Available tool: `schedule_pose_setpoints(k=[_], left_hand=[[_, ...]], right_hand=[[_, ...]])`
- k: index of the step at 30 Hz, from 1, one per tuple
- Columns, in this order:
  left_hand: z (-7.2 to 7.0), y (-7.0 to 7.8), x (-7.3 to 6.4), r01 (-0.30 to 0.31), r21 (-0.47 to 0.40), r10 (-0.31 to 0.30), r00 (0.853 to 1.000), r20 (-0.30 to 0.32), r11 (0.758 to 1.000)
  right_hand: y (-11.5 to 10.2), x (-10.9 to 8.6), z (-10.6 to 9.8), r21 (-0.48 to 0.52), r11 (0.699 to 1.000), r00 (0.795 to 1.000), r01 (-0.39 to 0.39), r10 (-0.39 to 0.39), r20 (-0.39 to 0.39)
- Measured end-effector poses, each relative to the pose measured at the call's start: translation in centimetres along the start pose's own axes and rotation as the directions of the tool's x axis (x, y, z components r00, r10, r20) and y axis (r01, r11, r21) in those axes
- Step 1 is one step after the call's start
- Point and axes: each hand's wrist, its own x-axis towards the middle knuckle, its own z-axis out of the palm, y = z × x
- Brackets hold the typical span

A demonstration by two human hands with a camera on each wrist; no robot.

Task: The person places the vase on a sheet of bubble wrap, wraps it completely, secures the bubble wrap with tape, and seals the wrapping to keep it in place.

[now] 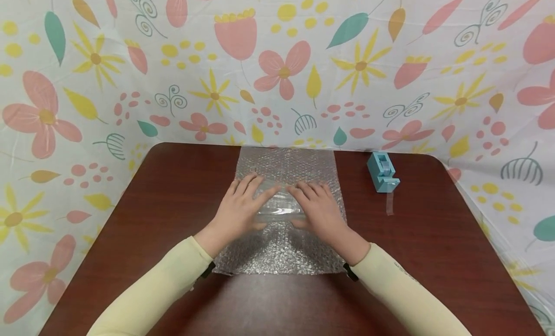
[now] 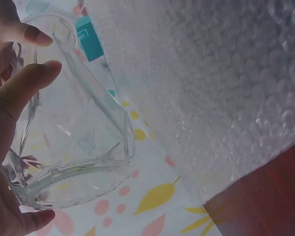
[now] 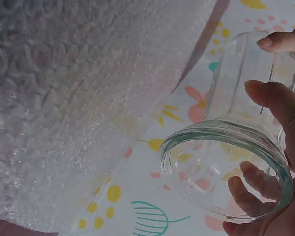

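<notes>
A clear glass vase (image 1: 282, 207) with faceted sides lies on its side over a sheet of bubble wrap (image 1: 279, 256). My left hand (image 1: 238, 208) grips one end of it, with the thumb and fingers spread round the glass; the left wrist view shows the vase (image 2: 83, 142) beside those fingers. At the other end my right hand (image 1: 323, 211) holds the vase. A thick round rim on the vase (image 3: 231, 129) shows in the right wrist view, and some right fingers appear through the glass. The vase's ends are hidden by the hands in the head view.
A blue tape dispenser (image 1: 381, 172) stands at the back right of the dark wooden table (image 1: 412, 259). From it a strip of clear tape (image 1: 390, 204) hangs toward the front. A flowered cloth (image 1: 282, 61) rises behind the table and along its sides.
</notes>
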Motion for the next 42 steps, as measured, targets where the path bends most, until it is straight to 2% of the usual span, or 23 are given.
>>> schedule_pose_setpoints(k=[10,20,25,32,39,42], left_hand=[[0.1,0.8,-0.9,0.013,-0.065,-0.012,1.0,0.007,0.998],[0.4,1.6,-1.9,-0.002,-0.121,0.002,1.0,-0.005,0.993],[0.7,2.1,-2.5,-0.005,-0.155,0.007,1.0,0.011,0.988],[1.0,3.3,-3.2,-0.036,-0.155,0.034,0.999,-0.019,0.987],[1.1,4.3,-4.0,-0.03,-0.161,0.036,0.999,0.034,0.986],[1.1,4.5,-4.3,-0.032,-0.171,0.039,0.999,0.037,0.985]], right_hand=[[-0.4,-1.1,-0.3,0.021,1.0,1.0,-0.003,0.003,0.028],[-1.0,-2.2,-0.5,0.082,0.995,0.99,-0.056,0.044,0.134],[-1.1,-3.2,-0.2,0.085,0.996,0.992,-0.037,0.027,0.121],[-1.3,-4.7,-0.3,0.079,0.997,0.993,-0.026,0.017,0.113],[-1.8,-6.0,-0.6,0.093,0.994,0.987,-0.054,0.039,0.154],[-2.0,-6.5,-0.5,0.088,0.995,0.987,-0.055,0.041,0.156]])
